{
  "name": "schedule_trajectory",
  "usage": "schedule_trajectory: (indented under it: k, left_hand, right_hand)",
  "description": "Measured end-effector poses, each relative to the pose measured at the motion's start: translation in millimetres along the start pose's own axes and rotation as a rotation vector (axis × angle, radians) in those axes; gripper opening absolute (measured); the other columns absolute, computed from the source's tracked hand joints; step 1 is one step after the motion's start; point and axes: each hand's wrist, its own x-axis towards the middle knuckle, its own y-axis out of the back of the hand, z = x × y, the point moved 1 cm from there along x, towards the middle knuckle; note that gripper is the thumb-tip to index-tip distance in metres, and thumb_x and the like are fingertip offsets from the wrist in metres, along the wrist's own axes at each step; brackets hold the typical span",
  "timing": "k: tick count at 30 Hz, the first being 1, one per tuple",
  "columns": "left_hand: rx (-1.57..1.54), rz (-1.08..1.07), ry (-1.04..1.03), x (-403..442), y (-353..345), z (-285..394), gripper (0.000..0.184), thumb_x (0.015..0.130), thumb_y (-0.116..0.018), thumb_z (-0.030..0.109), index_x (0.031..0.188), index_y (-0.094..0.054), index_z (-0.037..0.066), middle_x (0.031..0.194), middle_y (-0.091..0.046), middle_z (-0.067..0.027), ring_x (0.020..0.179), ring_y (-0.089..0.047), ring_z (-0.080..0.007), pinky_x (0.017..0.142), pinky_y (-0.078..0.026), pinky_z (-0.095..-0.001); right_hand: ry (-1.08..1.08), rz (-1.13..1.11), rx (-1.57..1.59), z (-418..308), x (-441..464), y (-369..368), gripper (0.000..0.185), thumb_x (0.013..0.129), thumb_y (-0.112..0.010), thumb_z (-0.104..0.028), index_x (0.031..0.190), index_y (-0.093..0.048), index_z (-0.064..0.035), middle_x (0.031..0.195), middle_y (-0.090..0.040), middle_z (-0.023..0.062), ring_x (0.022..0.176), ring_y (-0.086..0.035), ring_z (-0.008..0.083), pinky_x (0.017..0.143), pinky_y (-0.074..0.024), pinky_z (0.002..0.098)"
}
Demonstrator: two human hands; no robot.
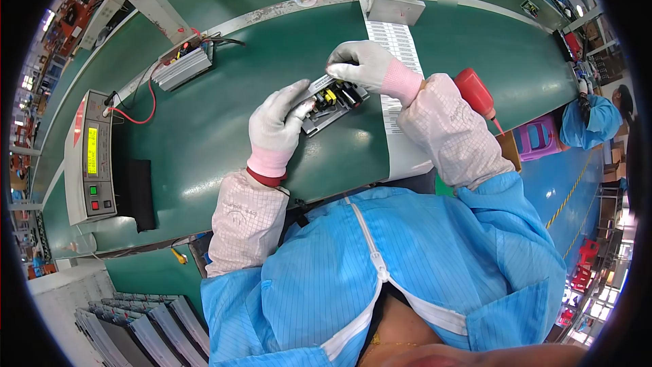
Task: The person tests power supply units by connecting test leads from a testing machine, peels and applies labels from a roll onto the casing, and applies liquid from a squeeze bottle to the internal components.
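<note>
PCB unit [331, 102] btwn L hand [277, 119] & R hand [367, 64], room to bench edge [339, 193].

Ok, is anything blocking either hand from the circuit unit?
Nothing visible beyond the gloves: the left hand holds the left end of the circuit unit, and the right hand is at its upper edge, though contact there is unclear. The label strip lies to the right, not between.
</note>
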Motion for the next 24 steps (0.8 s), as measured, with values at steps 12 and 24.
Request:
schedule_trajectory:
  k: [12,24]
  left_hand:
    - [0.284,-0.021,-0.158,-0.8,2.4,7.8,0.022,0.081,-0.066,0.015,0.102,-0.069,0.007,0.103,-0.067,-0.0063,0.084,-0.063,-0.0232,0.074,-0.049,-0.0303]
    - [0.096,-0.08,-0.102,-2.4,2.1,-0.8,0.024,0.085,-0.06,0.001,0.109,-0.06,-0.004,0.105,-0.064,-0.0119,0.091,-0.062,-0.021,0.082,-0.049,-0.0287]
  right_hand:
    - [0.091,0.098,-0.1,-8.5,-2.4,-10.5,0.032,0.078,-0.066,-0.031,0.086,-0.068,0.0005,0.081,-0.066,0.012,0.07,-0.06,0.0233,0.065,-0.0503,0.0331]
    - [-0.021,0.255,-0.191,-12.3,-11.2,-12.1,0.018,0.069,-0.066,-0.026,0.076,-0.068,-0.009,0.083,-0.065,0.0073,0.072,-0.061,0.0287,0.069,-0.0497,0.0364]
